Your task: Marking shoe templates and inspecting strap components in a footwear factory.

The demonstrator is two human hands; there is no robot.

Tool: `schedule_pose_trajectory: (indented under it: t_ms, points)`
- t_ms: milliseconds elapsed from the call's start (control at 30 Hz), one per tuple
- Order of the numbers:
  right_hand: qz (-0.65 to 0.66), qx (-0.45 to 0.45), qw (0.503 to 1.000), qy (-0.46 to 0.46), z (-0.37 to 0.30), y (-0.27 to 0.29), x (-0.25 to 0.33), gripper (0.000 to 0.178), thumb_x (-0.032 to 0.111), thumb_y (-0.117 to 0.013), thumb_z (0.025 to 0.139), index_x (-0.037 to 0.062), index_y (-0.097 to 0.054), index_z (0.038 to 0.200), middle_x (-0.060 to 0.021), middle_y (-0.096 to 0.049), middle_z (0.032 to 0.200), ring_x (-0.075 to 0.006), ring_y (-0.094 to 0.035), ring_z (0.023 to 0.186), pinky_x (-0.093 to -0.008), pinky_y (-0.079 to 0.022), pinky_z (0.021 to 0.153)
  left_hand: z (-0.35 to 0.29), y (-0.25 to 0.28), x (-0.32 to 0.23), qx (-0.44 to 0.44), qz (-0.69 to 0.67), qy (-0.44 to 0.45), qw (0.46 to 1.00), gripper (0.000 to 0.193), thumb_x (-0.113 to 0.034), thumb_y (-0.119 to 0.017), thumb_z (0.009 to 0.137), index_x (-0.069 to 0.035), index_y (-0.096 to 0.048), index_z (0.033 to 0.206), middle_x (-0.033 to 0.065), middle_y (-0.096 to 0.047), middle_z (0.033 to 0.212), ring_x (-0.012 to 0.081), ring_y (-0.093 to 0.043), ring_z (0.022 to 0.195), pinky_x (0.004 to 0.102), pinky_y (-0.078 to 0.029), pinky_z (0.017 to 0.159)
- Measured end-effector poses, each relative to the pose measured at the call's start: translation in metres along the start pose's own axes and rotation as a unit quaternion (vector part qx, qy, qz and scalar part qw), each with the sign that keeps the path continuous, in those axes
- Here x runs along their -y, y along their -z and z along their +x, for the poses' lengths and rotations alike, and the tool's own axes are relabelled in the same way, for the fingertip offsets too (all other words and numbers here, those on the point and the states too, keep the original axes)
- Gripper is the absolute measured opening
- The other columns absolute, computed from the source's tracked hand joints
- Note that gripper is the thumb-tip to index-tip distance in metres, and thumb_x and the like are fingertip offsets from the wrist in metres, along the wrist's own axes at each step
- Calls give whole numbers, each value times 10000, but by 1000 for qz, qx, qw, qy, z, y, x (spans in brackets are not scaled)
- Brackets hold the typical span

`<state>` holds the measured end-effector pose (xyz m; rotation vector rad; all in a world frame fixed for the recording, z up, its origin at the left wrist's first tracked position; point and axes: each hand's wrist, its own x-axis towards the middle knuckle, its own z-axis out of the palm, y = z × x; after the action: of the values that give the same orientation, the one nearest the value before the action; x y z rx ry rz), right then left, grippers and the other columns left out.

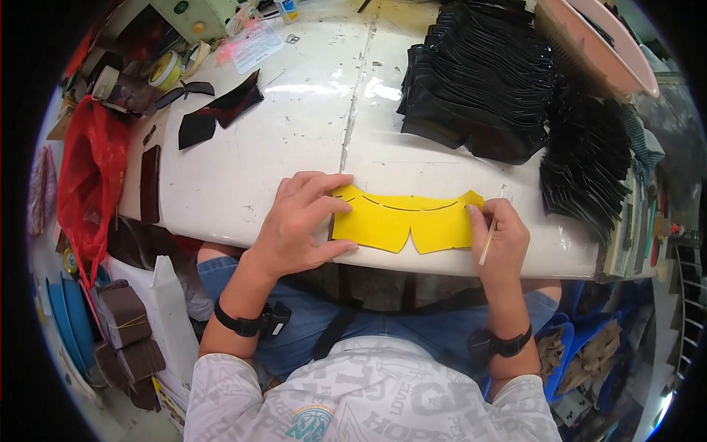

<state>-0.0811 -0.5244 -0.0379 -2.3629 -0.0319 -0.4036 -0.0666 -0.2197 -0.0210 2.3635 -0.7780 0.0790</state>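
Note:
A flat yellow pattern template (442, 230) with curved slots along its top and a notch in its lower edge lies at the table's near edge. My left hand (294, 221) holds its left end, thumb at the lower edge and fingertips at the upper left, with a dark edge showing beneath. At the right end, my right hand (502, 236) is closed, thumb on the template, gripping a thin whitish pen-like stick (484, 247) that slants across the fingers. Whether a whole piece lies under the template is hidden.
Stacks of glossy black cut pieces (479, 88) cover the far right, beside a pink basin (600, 44). Single black pieces (221, 110) lie at the far left, near jars (125, 88) and a red plastic bag (92, 162). Blue bins (589, 353) stand below right.

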Motion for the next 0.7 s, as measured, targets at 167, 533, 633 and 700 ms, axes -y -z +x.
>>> schedule_pose_trajectory:
  t_ms: [167, 533, 633, 700]
  points:
    - [-27, 6, 999, 25, 3, 5, 1, 141, 34, -736, 816, 2, -599, 808, -154, -602, 704, -293, -598, 581, -341, -469, 551, 1, -1, -3, 1, 1, 9, 1000, 422, -196, -863, 623, -72, -644, 962, 135, -606, 1303, 343, -531, 1162, 427, -390, 999]
    - [70, 48, 984, 155, 8, -2, 31, 227, -23, -655, 850, -38, -645, 1076, -173, -632, 819, -289, -611, 700, -344, -484, 642, -2, 2, -5, -19, 22, 7, 1000, 396, -188, -842, 630, -69, -682, 972, 116, -609, 1290, 326, -535, 1144, 413, -409, 970]
    - [262, 184, 941, 109, 19, -10, 58, 271, -35, -614, 878, -46, -640, 1147, -161, -636, 827, -268, -598, 687, -330, -481, 647, -1, 2, -4, -19, 13, 3, 1000, 398, -194, -839, 633, -74, -686, 981, 111, -614, 1275, 328, -538, 1137, 415, -416, 953]
    - [264, 190, 933, 154, 27, -30, 56, 197, -7, -614, 903, -44, -649, 1094, -140, -634, 814, -220, -585, 677, -302, -468, 632, -1, 1, -3, -22, 2, -5, 1000, 408, -205, -842, 626, -80, -685, 981, 105, -615, 1269, 328, -541, 1129, 419, -420, 933]
